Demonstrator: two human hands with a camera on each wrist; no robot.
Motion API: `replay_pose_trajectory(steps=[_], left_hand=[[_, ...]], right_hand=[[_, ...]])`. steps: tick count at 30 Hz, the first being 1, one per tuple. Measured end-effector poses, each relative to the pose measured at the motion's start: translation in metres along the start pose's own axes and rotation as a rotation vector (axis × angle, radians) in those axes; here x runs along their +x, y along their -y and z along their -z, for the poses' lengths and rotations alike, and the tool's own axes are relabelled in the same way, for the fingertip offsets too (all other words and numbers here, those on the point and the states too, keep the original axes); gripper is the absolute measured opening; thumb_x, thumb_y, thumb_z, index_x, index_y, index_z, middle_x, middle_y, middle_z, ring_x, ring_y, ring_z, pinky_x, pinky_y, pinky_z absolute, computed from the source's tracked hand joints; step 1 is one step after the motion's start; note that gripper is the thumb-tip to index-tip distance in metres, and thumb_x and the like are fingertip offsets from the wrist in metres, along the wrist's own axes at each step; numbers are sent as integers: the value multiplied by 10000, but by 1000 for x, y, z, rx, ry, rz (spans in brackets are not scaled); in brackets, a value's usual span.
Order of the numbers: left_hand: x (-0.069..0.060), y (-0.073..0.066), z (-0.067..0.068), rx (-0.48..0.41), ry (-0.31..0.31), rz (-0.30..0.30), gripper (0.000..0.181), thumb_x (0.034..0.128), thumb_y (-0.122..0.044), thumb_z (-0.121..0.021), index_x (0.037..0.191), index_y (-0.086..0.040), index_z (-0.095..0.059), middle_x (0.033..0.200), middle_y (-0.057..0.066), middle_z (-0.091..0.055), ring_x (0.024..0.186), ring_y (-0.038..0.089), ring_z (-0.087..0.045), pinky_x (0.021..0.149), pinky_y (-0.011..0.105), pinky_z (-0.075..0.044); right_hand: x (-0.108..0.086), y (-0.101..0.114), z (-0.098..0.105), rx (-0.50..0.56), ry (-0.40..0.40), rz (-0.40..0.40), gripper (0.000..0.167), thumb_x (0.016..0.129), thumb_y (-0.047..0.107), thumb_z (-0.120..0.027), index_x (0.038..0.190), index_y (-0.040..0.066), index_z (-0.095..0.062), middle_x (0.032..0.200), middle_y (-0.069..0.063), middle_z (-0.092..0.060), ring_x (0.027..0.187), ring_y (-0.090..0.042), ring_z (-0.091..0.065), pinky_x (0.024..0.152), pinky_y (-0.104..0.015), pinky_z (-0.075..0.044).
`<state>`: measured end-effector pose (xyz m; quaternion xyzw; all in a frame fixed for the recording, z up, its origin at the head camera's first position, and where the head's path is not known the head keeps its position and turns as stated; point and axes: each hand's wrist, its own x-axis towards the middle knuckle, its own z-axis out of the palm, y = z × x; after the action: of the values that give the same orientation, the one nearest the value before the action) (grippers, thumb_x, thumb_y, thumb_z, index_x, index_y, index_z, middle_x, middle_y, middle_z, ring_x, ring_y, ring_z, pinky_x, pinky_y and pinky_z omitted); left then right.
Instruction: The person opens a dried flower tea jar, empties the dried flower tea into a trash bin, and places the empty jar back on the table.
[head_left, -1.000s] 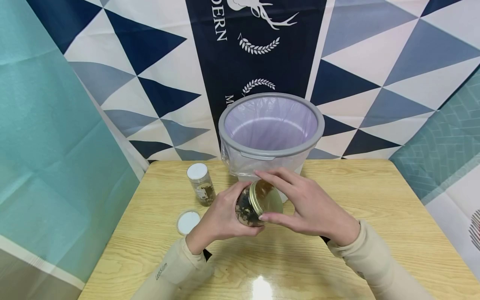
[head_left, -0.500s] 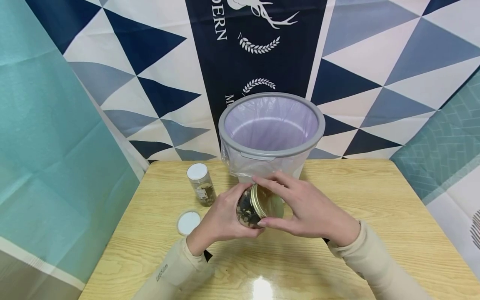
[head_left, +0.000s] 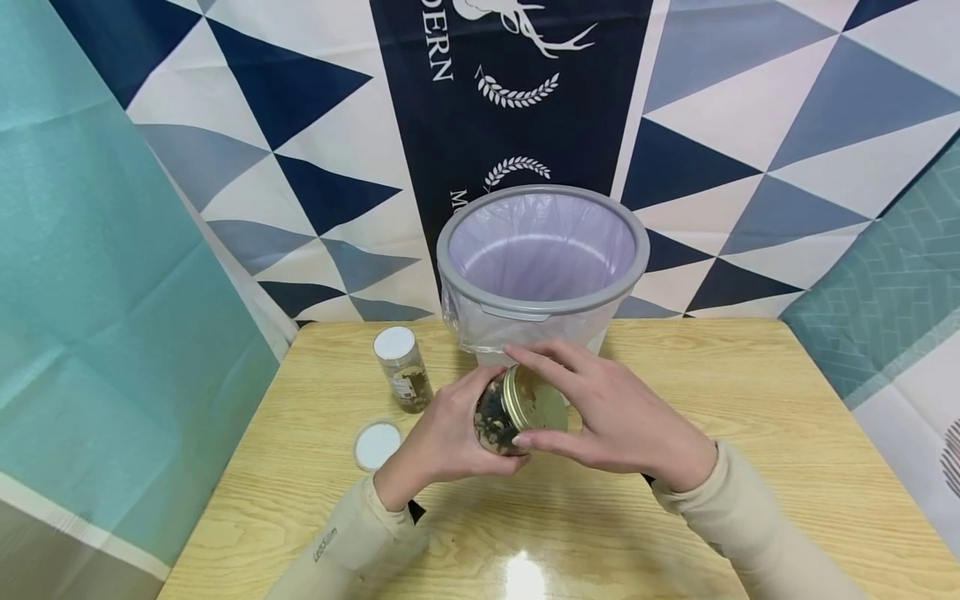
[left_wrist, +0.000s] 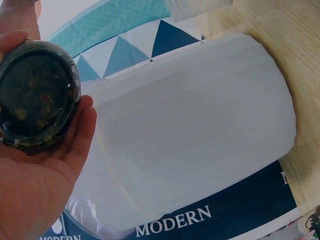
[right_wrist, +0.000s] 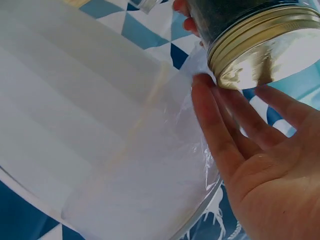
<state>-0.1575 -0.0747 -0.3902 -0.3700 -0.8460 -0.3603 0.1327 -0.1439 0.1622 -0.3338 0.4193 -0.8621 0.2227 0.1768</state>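
Note:
Tilted above the table, a clear jar (head_left: 493,418) with dark contents and pale bits has its gold metal lid (head_left: 546,408) facing right. My left hand (head_left: 456,429) grips the jar's body from the left; its base (left_wrist: 36,95) shows in the left wrist view. Across the lid spreads my right hand (head_left: 618,408), thumb and fingers at opposite sides of its rim. In the right wrist view the fingertips of the right hand (right_wrist: 272,170) meet the edge of the shiny lid (right_wrist: 280,57). Whether the lid is loose on the jar I cannot tell.
Behind the hands stands a bin (head_left: 498,302) with a grey rim and a thin plastic liner. To the left are an upright clear container (head_left: 405,375) with a white top and a white round lid or dish (head_left: 377,446) on the wooden table (head_left: 750,392).
My right thumb and fingers shift slightly along the lid's rim, and the reflection on the lid changes. The jar moves a little to the right; my left hand keeps its grip.

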Motion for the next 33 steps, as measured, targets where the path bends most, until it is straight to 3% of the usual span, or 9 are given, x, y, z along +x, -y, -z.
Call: replay_pose_trajectory(steps=[6, 12, 17, 22, 28, 33], left_hand=[[0, 0, 0, -4, 6, 4, 844, 625, -311, -943, 1345, -101, -557, 1203, 24, -680, 1043, 154, -680, 878, 291, -597], [0, -1, 1, -6, 24, -2, 927, 631, -335, -955, 1418, -99, -526, 1269, 50, -674, 1105, 170, -677, 929, 319, -593], [3, -1, 1, 0, 26, -11, 929, 615, -328, -964, 1399, -71, -538, 1267, 58, -678, 1112, 180, -680, 941, 323, -591], [4, -3, 0, 15, 20, -13, 874, 618, -321, -959, 1350, -60, -559, 1234, 51, -685, 1076, 172, -682, 911, 308, -595], [4, -3, -2, 8, 25, -11, 895, 621, -324, -955, 1375, -71, -546, 1236, 35, -682, 1061, 159, -682, 904, 296, -593], [3, -2, -1, 0, 32, -23, 926, 629, -326, -956, 1410, -76, -526, 1258, 41, -677, 1084, 159, -681, 921, 289, -592]], right_hand=[[-1, 0, -1, -29, 15, -4, 869, 859, 619, -755, 1565, 202, -466, 1368, 28, -602, 975, -115, -682, 798, -359, -596], [-4, -3, 5, 38, 66, 53, 861, 861, 499, -811, 1586, 246, -422, 1473, 25, -535, 1229, -160, -625, 948, -416, -581], [-5, -4, 9, 62, 41, 56, 920, 835, 509, -834, 1591, 197, -413, 1525, -2, -498, 1326, -200, -573, 1038, -454, -543], [-2, -2, 6, -1, 13, -4, 933, 840, 596, -788, 1589, 178, -421, 1465, -10, -557, 1205, -196, -649, 980, -436, -572], [-3, -1, 4, -20, 52, -24, 893, 841, 615, -777, 1571, 217, -452, 1367, 42, -600, 983, -111, -684, 838, -372, -600], [-5, -4, 6, 38, 84, 29, 843, 853, 520, -812, 1561, 226, -462, 1438, 39, -556, 1181, -133, -642, 948, -398, -587]])
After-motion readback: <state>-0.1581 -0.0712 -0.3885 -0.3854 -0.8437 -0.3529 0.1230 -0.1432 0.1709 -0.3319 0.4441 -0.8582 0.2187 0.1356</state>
